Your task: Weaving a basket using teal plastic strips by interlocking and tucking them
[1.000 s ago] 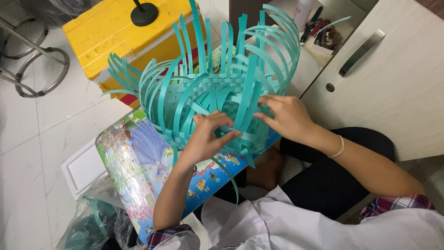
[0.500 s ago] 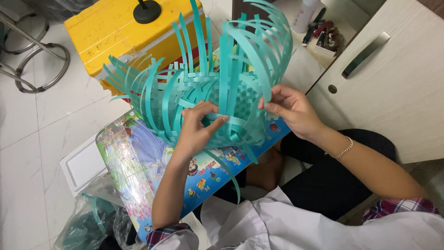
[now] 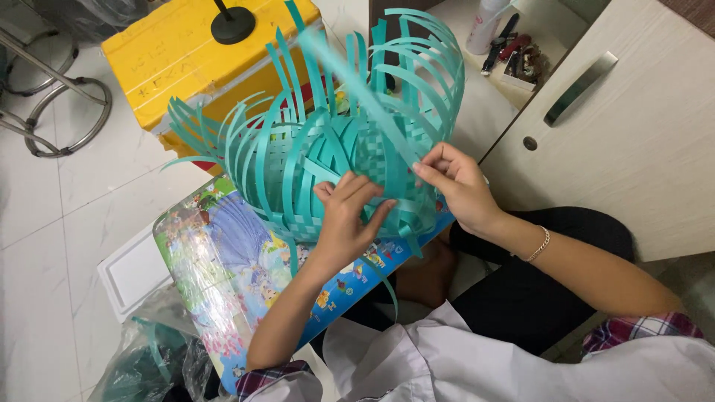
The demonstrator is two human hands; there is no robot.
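Two hands are on the teal basket (image 3: 328, 160), which sits on a colourful board (image 3: 223, 260) across my lap. My left hand (image 3: 346, 216) presses the near woven wall, fingers closed over it; my right hand (image 3: 454, 182) pinches one strip (image 3: 357, 85). Weaving the wall, I judge; next that strip needs threading across.

Single view: head-worn camera looking steeply down from above the person's own lap, sitting close over the teal woven basket (image 3: 350, 171), taking in white floor tiles (image 3: 45, 283) at left
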